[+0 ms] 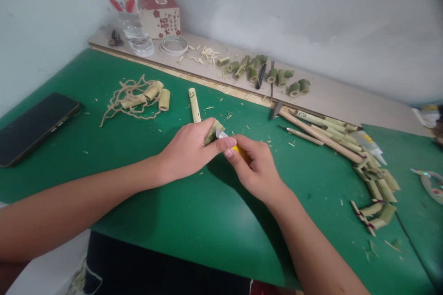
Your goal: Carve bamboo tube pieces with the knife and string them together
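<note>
My left hand [188,147] is closed around a short piece of green bamboo [211,132], its thumb reaching toward the blade. In my right hand [254,163] is a yellow utility knife [241,153], with its metal blade against the bamboo. The fingertips of both hands nearly meet at the blade. Just behind my left hand lies a pale bamboo stick [194,105] with a smiling face drawn at its top; its lower end is hidden by the hand. Thin shavings [228,116] are scattered on the green mat [194,221] around the hands.
A black phone [38,126] lies at left, near twine [119,97] tangled with bamboo pieces. At right are a hammer [321,133], a carving tool [301,134] and tied bamboo sections [384,189]. Cut bamboo tubes [253,73], a water bottle [133,23] and a box [161,18] stand along the wall.
</note>
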{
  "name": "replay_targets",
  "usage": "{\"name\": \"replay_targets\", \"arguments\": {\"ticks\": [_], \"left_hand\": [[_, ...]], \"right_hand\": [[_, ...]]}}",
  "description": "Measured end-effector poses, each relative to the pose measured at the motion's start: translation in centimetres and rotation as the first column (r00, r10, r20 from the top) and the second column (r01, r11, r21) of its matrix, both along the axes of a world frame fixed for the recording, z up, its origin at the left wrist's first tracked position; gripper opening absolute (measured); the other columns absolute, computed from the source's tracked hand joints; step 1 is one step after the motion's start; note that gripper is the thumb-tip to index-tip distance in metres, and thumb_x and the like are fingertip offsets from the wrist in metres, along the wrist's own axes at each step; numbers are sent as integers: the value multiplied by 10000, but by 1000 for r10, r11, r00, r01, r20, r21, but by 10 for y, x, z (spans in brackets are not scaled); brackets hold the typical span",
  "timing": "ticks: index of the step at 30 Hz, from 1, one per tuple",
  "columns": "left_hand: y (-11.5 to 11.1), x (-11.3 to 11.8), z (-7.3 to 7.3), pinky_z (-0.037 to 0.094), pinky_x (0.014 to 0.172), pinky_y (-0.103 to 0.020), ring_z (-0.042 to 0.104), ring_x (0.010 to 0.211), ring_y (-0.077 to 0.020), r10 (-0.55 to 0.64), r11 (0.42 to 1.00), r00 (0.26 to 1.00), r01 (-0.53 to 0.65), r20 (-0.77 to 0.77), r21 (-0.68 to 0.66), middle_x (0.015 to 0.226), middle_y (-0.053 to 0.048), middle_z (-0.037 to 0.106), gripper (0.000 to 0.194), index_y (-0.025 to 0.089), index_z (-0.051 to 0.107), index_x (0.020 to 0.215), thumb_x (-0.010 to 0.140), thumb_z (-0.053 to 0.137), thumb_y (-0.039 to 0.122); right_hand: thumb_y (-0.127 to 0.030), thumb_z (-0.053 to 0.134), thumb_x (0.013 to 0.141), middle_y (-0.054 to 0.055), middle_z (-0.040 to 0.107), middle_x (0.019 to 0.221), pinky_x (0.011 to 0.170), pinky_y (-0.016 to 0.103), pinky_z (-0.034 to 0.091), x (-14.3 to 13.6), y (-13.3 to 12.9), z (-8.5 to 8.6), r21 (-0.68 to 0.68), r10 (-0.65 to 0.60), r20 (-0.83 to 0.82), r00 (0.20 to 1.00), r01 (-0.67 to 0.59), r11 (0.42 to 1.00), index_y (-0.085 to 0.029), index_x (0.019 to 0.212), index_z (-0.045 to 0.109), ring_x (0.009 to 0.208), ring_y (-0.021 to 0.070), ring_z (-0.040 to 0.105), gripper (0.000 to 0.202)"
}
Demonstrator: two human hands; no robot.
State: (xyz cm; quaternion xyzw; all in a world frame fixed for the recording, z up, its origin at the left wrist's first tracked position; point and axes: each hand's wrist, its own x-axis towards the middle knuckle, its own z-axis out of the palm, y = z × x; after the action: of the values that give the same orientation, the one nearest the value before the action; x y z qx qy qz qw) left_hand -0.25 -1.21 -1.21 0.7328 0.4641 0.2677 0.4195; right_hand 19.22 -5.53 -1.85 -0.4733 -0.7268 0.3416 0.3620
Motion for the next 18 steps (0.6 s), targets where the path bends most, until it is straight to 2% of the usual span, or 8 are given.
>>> {"name": "replay_targets", "arguments": {"ticks": [8, 12, 18], "left_hand": [[-1, 1, -4, 275, 556, -286, 389, 598, -121, 49, 997, 999, -48, 20, -56, 636, 52, 455, 503, 219, 462, 746, 950, 661, 634], [-1, 2, -6, 262, 554, -284, 358, 609, -119, 70, 995, 997, -67, 42, -75, 644, 51, 417, 512, 214, 479, 746, 949, 665, 645], [1, 3, -10, 281, 558, -269, 349, 638, -114, 75, 987, 980, -47, 186, -152, 698, 50, 401, 529, 212, 485, 776, 912, 721, 665]], "right_hand": [[-401, 635, 1027, -40, 556, 621, 531, 271, 319, -3, -2, -7, 107, -123, 108, 986, 112, 988, -193, 972, 714, 515, 110, 428, 229], [-396, 601, 1040, -37, 561, 631, 531, 267, 322, -10, -6, -8, 115, -188, 84, 978, 178, 977, -195, 929, 684, 515, 110, 442, 244], [-435, 622, 1040, -50, 543, 612, 527, 268, 310, -12, -6, -9, 94, -234, 71, 970, 227, 969, -199, 941, 675, 498, 107, 419, 261]]}}
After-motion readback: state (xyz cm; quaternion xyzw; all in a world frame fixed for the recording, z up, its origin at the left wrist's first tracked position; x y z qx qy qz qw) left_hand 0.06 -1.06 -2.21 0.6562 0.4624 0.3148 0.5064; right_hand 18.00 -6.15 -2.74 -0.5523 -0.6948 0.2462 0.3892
